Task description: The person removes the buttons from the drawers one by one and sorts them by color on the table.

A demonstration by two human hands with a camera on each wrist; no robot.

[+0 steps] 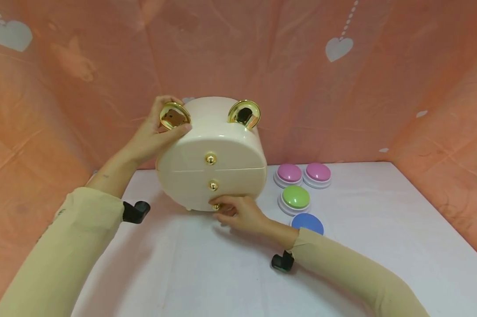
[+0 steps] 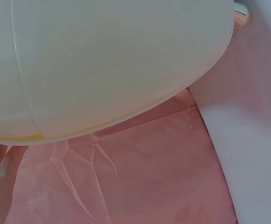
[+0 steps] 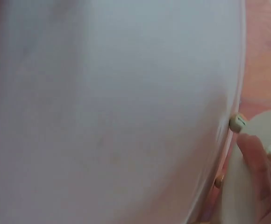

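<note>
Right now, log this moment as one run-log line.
left hand: grips gold ear of cream drawer box | right hand: pinches bottom gold knob | box: upright on white table

Light: you get soft, even brightness, faint shadows under your arms.
Focus: your right wrist view blurs heavily.
Glare: mild sheen, frame centre.

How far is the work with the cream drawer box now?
Both upper drawers of the cream box look closed. In hand: left hand steadies its top by the gold ear; right hand pinches the lowest gold knob. Left: that bottom drawer is not pulled out.
</note>
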